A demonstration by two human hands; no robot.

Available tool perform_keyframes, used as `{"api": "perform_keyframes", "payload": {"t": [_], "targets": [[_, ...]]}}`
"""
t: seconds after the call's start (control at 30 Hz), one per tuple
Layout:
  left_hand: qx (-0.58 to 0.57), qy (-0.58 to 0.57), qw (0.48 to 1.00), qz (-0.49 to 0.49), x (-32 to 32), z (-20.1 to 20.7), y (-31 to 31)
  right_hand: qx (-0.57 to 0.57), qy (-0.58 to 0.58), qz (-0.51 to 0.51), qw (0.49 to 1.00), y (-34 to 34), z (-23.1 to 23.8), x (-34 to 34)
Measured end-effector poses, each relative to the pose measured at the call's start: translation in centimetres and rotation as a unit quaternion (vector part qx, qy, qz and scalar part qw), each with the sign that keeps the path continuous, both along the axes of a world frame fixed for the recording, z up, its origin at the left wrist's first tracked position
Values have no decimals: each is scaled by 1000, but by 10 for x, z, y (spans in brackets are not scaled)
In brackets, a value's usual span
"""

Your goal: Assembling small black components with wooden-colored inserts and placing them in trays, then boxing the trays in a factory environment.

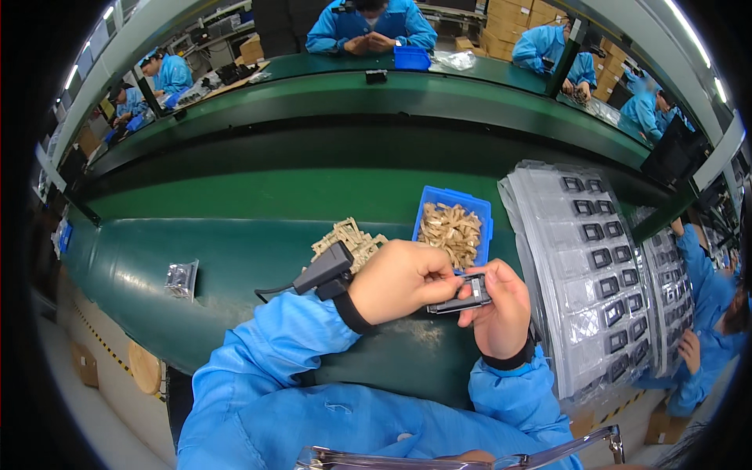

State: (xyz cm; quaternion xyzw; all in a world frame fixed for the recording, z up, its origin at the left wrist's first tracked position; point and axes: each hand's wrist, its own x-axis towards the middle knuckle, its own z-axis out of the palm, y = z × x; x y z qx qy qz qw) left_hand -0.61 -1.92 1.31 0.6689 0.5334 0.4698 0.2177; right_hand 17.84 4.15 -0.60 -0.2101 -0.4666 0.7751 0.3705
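Note:
In front of me my right hand [503, 309] holds a small black rectangular plastic frame [468, 298] by its right end, thumb on top and fingers beneath. Over the frame's left end, my left hand [403, 282] is closed in a pinch. Its fingertips meet the part, and whatever they grip is too small to make out. Just beyond my hands stands a blue bin [489, 227] filled with tan strip-like pieces [449, 231]. To its left, partly behind my left hand, lies a loose pile of beige pieces [348, 239].
On the right, stacked clear trays [540, 258] hold rows of black frames [601, 258]. A small plastic bag [181, 280] lies at the left of the green table [235, 321]. A black cabled device [325, 270] is strapped to my left wrist. Co-workers sit opposite and at right.

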Motion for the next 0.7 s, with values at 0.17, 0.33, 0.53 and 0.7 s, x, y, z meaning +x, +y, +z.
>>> {"api": "perform_keyframes", "payload": {"t": [0.17, 0.33, 0.53, 0.7], "targets": [[70, 147, 987, 13, 4, -4, -1, 8, 7, 23, 1000, -2, -5, -1], [73, 216, 974, -2, -1, 1, -1, 7, -3, 59, 998, -2, -8, -2], [-100, 51, 993, 19, 5, -1, 1, -85, 7, 51, 995, 18, -9, 1], [-174, -173, 969, -11, -4, -7, 3, -122, -2, 48, 991, 25, -7, 3]]}}
